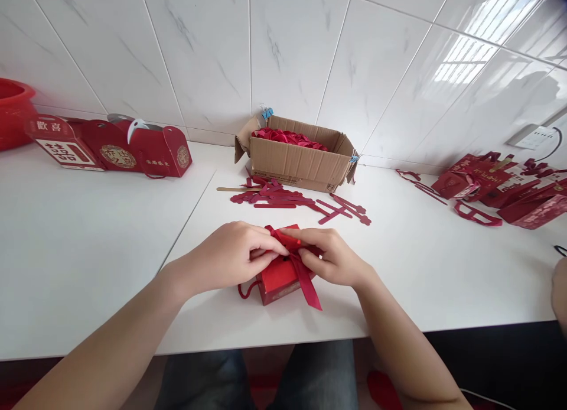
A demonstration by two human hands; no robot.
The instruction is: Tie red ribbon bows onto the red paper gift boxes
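A small red gift box [278, 278] sits on the white table [88, 250] in front of me, with a dark red ribbon [305, 283] tied at its top. My left hand [233, 253] is closed on the box's top and pinches the ribbon at the left. My right hand [330, 256] pinches the ribbon from the right, fingertips meeting the left hand's. One ribbon tail hangs down the box's front. A thin red cord handle [246, 291] loops out at the box's lower left.
An open cardboard box [296, 159] full of red ribbons stands at the back by the tiled wall. Several red strips [301, 200] lie before it. Finished red boxes [110, 147] stand at back left, more red boxes [509, 188] at right. Another person's hand [559, 295] shows at the right edge.
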